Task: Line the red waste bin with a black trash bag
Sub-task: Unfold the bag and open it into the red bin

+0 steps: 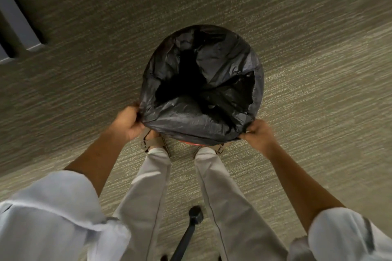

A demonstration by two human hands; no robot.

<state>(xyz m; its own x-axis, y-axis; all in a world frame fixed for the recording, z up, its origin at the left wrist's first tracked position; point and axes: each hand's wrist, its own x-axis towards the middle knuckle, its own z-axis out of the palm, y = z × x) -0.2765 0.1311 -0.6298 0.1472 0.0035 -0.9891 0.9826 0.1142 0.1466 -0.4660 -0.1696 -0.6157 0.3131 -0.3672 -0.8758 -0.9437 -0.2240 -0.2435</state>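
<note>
Grey carpet [297, 27] holds the red waste bin [192, 143], nearly hidden under the black trash bag [180, 121]. Left hand [127, 122] and right hand [259, 133] each pinch its near hem. Thin, light, slippery film: probably best gripped at that edge.

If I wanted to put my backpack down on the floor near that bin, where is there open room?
Open carpet lies beyond and to the right of the black trash bag, and to its left up to the grey furniture legs. The near side is crowded: the left hand and right hand grip the bag's edge, the sandalled feet stand against the bin, and a black pole stands between the legs.
</note>
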